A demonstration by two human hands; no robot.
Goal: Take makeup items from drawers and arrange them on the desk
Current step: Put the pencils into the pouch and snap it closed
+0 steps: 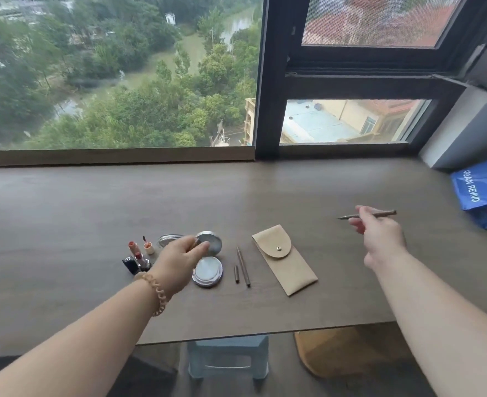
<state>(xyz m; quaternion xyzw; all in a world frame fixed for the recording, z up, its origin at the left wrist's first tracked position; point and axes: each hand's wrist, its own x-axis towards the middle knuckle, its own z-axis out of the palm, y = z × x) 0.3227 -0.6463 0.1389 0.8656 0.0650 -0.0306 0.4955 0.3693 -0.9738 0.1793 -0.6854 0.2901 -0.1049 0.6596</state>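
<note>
1. One thin brown liner pen (371, 214), uncapped and with its fine tip pointing left, is held in the air above the desk (64, 224), well right of the makeup laid out there.
2. The right hand (380, 233) pinches it between thumb and fingertips. The arm is stretched forward and the pen lies roughly level.
3. To set it down well, I would bring it in beside the beige pouch (284, 259) and line it up with the pencil (243, 266) already lying there. It should rest fully on the wood before the pinch loosens, since a round barrel is likely to roll. The short cap (236, 273) lies just beside that pencil.
4. The left hand (179, 259), with a bracelet (156, 293) at the wrist, reaches over the open round compact (208, 272). Its fingers curl down at the raised lid, but I cannot tell whether they grasp anything.
5. Lipsticks (136, 253) stand further left, and a blue bag (483, 193) sits at the far right edge.
</note>
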